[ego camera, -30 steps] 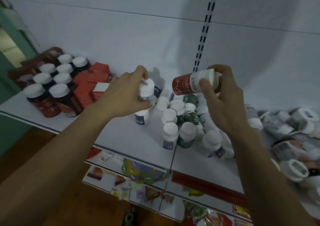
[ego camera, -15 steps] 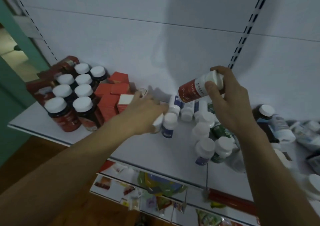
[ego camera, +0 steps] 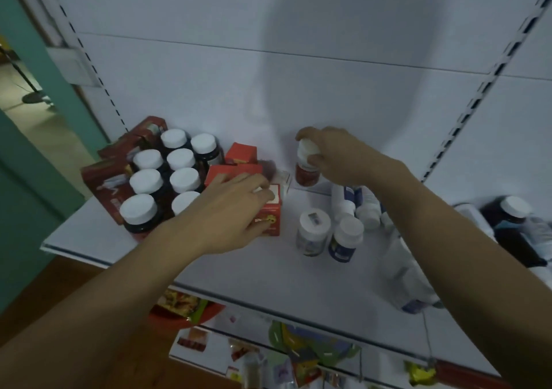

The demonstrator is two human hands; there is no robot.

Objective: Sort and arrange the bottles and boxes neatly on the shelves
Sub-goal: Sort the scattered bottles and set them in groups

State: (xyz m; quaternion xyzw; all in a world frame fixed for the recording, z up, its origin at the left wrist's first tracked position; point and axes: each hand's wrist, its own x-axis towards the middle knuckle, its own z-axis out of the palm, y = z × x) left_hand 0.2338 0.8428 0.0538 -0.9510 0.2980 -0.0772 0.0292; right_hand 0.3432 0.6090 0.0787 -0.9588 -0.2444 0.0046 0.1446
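My right hand [ego camera: 337,155] grips the white cap of a red-labelled bottle [ego camera: 306,176], which stands upright at the back of the white shelf [ego camera: 268,272], close to the back wall. My left hand [ego camera: 230,212] lies over a small red box [ego camera: 270,218], fingers on its white top and thumb at its front. That box stands at the right end of a group of red boxes [ego camera: 240,152]. Left of them, several dark bottles with white caps [ego camera: 146,181] stand in rows.
Two small white-capped bottles [ego camera: 313,230] stand in front of my right arm, with more behind them. Loose bottles [ego camera: 513,218] lie at the far right. Dark red cartons [ego camera: 104,176] sit at the shelf's left end. Lower shelves hold colourful packets [ego camera: 298,350].
My right hand turned the red-labelled bottle upright and lowered it to the back of the shelf. My left hand left the small white bottles and moved left onto the red box.
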